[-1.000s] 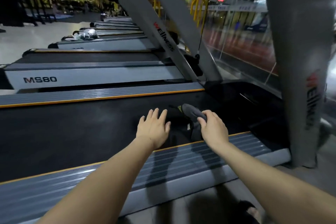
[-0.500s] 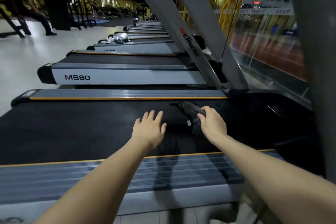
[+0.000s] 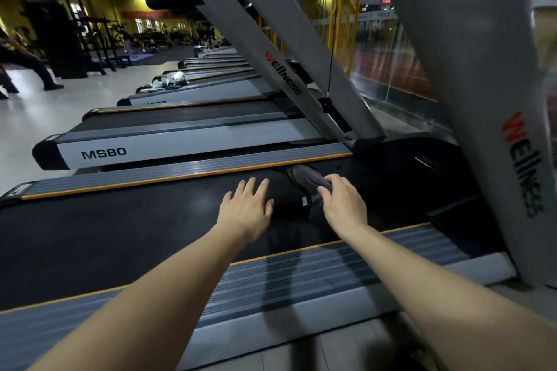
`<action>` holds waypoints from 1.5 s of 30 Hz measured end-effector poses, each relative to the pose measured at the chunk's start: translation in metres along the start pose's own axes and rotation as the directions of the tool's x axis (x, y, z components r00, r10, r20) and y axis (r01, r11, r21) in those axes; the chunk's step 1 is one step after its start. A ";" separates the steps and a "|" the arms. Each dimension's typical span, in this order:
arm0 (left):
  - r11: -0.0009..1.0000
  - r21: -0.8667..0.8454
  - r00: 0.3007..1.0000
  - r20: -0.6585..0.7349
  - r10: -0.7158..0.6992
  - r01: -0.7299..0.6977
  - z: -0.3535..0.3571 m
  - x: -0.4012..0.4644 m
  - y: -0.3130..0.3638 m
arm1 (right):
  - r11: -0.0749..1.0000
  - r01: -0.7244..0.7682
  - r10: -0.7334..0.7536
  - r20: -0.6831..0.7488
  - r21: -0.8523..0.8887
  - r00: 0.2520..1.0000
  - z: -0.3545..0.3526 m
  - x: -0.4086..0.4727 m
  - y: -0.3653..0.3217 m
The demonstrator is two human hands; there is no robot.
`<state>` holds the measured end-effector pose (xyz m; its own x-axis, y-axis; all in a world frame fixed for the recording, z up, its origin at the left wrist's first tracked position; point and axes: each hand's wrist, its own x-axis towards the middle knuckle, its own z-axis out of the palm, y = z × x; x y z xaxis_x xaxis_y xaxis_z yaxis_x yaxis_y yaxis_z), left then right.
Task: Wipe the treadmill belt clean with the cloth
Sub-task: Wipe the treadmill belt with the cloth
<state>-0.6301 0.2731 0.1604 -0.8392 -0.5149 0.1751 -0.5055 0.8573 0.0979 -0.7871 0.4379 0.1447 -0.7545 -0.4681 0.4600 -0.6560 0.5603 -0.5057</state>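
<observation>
The wide black rubber treadmill belt runs across in front of the person, flanked by ribbed grey side rails with orange edging. A slanted grey upright post with red lettering rises at the right. On the belt, close to the far rail, lies the dark grey crumpled cloth. The left hand rests flat on the belt just beside it, fingers spread, holding nothing. The right hand has its grip curled over the cloth's near edge, fingertips pinching the fabric. The cloth looks soft, light and limp; it would likely bunch and slide unless pressed flat, so a palm spread over its middle seems the surer hold for wiping.
</observation>
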 end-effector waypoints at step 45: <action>0.981 -0.115 0.982 0.089 0.166 -0.155 0.343 0.464 0.010 | 0.939 0.052 0.071 0.338 -0.340 0.939 0.330 0.342 0.291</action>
<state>-1.0933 0.0407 -0.0934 -0.9258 -0.3641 0.1013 -0.3427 0.9218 0.1811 -1.2432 0.2150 -0.0858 -0.7617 -0.6305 0.1495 -0.6477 0.7344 -0.2029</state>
